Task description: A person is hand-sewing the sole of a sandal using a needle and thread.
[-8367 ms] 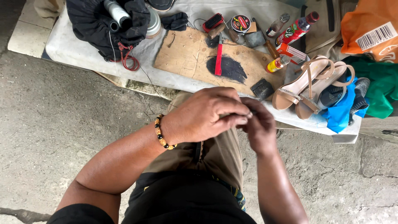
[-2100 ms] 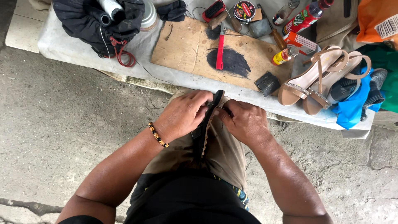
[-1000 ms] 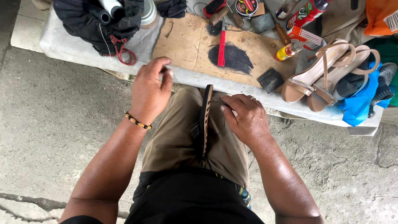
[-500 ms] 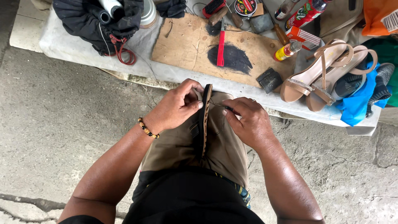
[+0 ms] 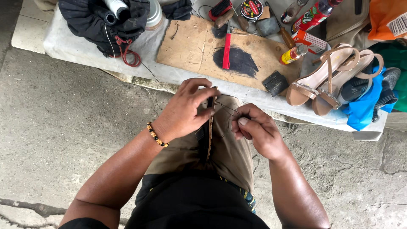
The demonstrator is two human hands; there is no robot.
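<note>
A thin dark sandal sole (image 5: pixel 209 127) stands on edge between my knees over my khaki trousers (image 5: pixel 229 152). My left hand (image 5: pixel 184 111), with a beaded bracelet at the wrist, pinches the top end of the sole with its fingertips. My right hand (image 5: pixel 256 131) is closed beside the sole and pinches a thin dark thread (image 5: pixel 227 109) that runs across to the sole's top.
A low bench (image 5: pixel 186 76) ahead carries a wooden board (image 5: pixel 199 44) with a red-handled knife (image 5: pixel 227 51), a black block (image 5: pixel 275 82), glue bottles (image 5: pixel 293 53), a polish tin (image 5: pixel 251 8), tan heeled sandals (image 5: pixel 335 74), a black bag with thread spools (image 5: pixel 101 19) and blue cloth (image 5: pixel 364 108). Concrete floor lies all around.
My left hand came back from the bench edge to the top of the sole. My right hand drew off to the right, pulling the thread.
</note>
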